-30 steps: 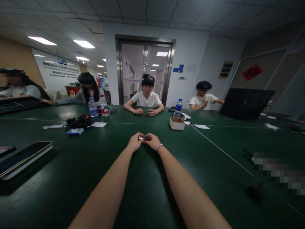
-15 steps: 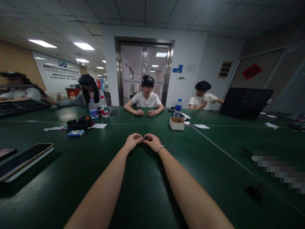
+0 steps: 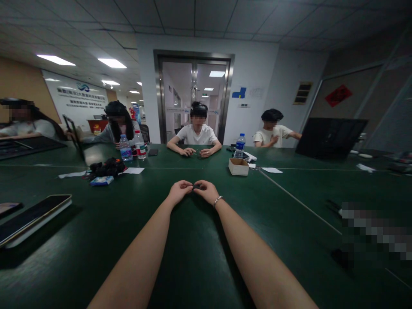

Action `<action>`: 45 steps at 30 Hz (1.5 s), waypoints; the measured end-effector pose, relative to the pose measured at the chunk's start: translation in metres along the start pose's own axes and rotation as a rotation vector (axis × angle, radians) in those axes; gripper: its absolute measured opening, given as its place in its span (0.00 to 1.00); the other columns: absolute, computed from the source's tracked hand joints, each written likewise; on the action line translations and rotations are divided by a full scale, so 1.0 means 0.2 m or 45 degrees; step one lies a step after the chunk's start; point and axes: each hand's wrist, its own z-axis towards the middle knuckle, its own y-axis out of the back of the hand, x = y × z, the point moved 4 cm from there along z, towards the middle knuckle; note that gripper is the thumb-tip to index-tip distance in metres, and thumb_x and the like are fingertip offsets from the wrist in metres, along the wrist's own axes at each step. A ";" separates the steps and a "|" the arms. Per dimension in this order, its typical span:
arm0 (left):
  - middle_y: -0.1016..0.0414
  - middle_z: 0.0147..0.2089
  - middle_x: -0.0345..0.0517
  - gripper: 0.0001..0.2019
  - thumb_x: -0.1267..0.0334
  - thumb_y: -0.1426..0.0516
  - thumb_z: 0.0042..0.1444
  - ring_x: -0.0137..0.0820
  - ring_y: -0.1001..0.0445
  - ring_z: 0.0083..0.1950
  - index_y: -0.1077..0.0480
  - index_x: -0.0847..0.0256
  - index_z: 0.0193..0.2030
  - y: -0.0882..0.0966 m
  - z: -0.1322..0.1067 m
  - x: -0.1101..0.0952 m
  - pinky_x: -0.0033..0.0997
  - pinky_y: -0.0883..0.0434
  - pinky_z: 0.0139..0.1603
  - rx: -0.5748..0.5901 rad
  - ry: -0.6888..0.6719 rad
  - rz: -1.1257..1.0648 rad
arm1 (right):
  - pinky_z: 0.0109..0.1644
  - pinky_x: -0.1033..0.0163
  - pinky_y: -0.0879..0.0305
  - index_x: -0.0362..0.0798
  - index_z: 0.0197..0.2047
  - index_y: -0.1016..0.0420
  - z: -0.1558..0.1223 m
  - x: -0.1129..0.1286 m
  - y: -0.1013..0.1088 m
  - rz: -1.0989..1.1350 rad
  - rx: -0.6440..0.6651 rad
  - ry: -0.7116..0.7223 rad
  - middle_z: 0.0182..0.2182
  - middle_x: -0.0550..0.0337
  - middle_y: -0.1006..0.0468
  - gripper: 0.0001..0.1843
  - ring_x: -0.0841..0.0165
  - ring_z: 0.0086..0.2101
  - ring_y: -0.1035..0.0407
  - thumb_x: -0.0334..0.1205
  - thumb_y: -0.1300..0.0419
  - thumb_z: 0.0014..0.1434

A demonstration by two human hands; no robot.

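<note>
Both my arms stretch forward over a dark green table (image 3: 199, 257). My left hand (image 3: 179, 190) and my right hand (image 3: 206, 191) meet at the fingertips, both with fingers curled in a pinch. Between them sits a small dark object (image 3: 196, 186), too small to name. A thin bracelet (image 3: 217, 199) circles my right wrist. Both hands rest on or just above the tabletop.
A small cardboard box (image 3: 238, 166) stands beyond my hands. Water bottles (image 3: 125, 148) and a dark bundle (image 3: 106, 167) lie at the left, a phone or tablet (image 3: 32, 214) at the near left. A black laptop lid (image 3: 330, 137) stands on the right. Several people sit at the far side.
My hands have shifted slightly up in view, still pinched together. The shiny part of the small object no longer shows. At the far left a person has raised a dark panel.
</note>
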 end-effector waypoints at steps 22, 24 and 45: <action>0.29 0.21 0.45 0.19 0.49 0.41 0.45 0.27 0.31 0.20 0.35 0.66 0.30 -0.01 -0.01 -0.02 0.24 0.36 0.21 -0.041 0.104 0.206 | 0.22 0.73 0.43 0.45 0.41 0.27 -0.01 0.01 0.05 0.427 0.153 -0.144 0.30 0.59 0.25 0.19 0.77 0.23 0.35 0.33 0.34 0.42; 0.29 0.21 0.44 0.19 0.50 0.40 0.44 0.27 0.31 0.21 0.35 0.65 0.31 -0.01 -0.02 -0.02 0.24 0.36 0.23 -0.017 0.069 0.178 | 0.23 0.73 0.43 0.44 0.40 0.27 -0.01 0.01 0.05 0.458 0.153 -0.159 0.29 0.60 0.25 0.19 0.77 0.23 0.35 0.33 0.34 0.42; 0.26 0.32 0.46 0.18 0.59 0.33 0.33 0.31 0.28 0.35 0.31 0.64 0.31 0.00 -0.04 -0.07 0.34 0.33 0.42 0.027 -0.138 0.141 | 0.22 0.73 0.41 0.40 0.32 0.28 0.01 -0.01 0.04 0.524 0.185 -0.267 0.18 0.61 0.26 0.14 0.78 0.18 0.36 0.43 0.36 0.48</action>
